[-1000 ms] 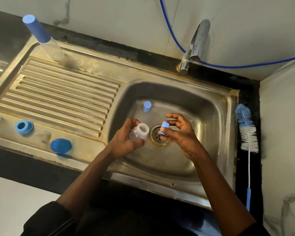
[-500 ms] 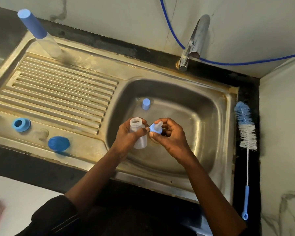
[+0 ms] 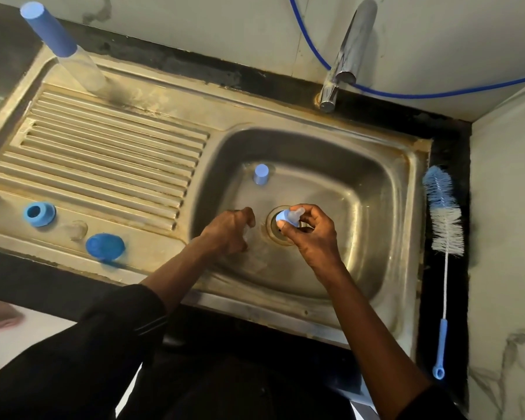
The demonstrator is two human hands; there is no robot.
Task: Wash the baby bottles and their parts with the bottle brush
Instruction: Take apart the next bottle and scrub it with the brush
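Both reach into sink (image 3: 364,204): left hand (image 3: 228,229) grips bottle (image 3: 249,237), right hand (image 3: 313,238) pinches teat (image 3: 289,218).

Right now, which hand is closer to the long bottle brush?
Right. The right hand, pinching a teat, is over the sink, with the bottle brush lying to its right on the counter. The left hand is further left.

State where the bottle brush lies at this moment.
In the head view, the bottle brush lies on the dark counter strip at the far right, just beside the right rim of the sink, bristles at the far end.
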